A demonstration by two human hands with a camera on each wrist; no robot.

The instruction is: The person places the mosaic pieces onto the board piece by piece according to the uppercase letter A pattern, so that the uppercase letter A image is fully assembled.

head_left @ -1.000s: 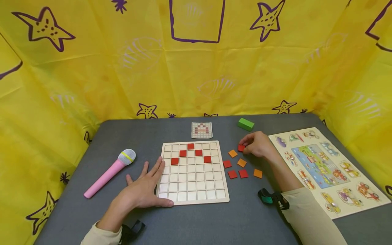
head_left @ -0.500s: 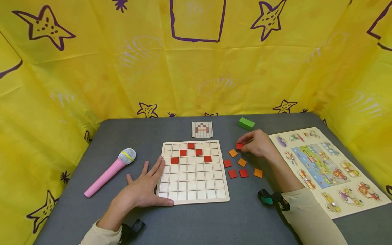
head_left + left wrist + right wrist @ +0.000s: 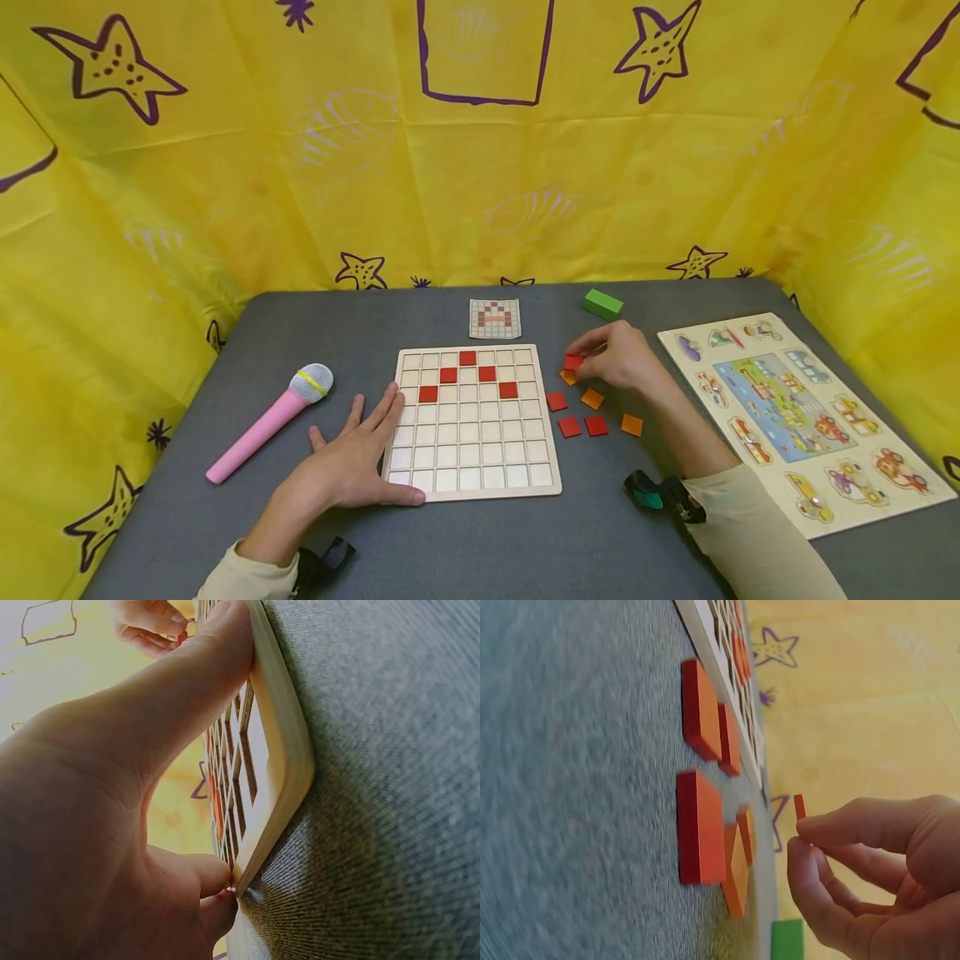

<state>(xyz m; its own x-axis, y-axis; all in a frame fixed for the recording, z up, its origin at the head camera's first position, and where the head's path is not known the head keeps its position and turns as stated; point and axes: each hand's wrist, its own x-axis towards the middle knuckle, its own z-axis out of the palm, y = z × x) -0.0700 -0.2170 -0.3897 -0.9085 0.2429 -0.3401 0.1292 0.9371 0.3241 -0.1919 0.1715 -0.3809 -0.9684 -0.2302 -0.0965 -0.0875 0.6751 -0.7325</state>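
My right hand [image 3: 618, 360] pinches a red square tile [image 3: 573, 362] between thumb and fingers, above the table and partly over an orange tile [image 3: 568, 377]. In the right wrist view the pinched tile [image 3: 800, 807] shows edge-on. With fingers spread, my left hand [image 3: 352, 462] rests along the left side of the wooden grid board [image 3: 480, 479], its thumb at the front edge. Several red tiles [image 3: 507, 390] sit in the board's upper cells in a peaked shape. Loose red tiles [image 3: 570, 427] and orange tiles [image 3: 632, 425] lie right of the board.
Behind the board lies a small pattern card [image 3: 495, 319], with a green block [image 3: 602, 304] to its right. A pink toy microphone [image 3: 270, 425] lies at the left. On the right is a picture puzzle board [image 3: 798, 417], close to my right forearm. Yellow cloth surrounds the table.
My right hand has lifted the red tile and carried it left, toward the board, from beyond the orange tile to over it. The left hand and the board stay in place.
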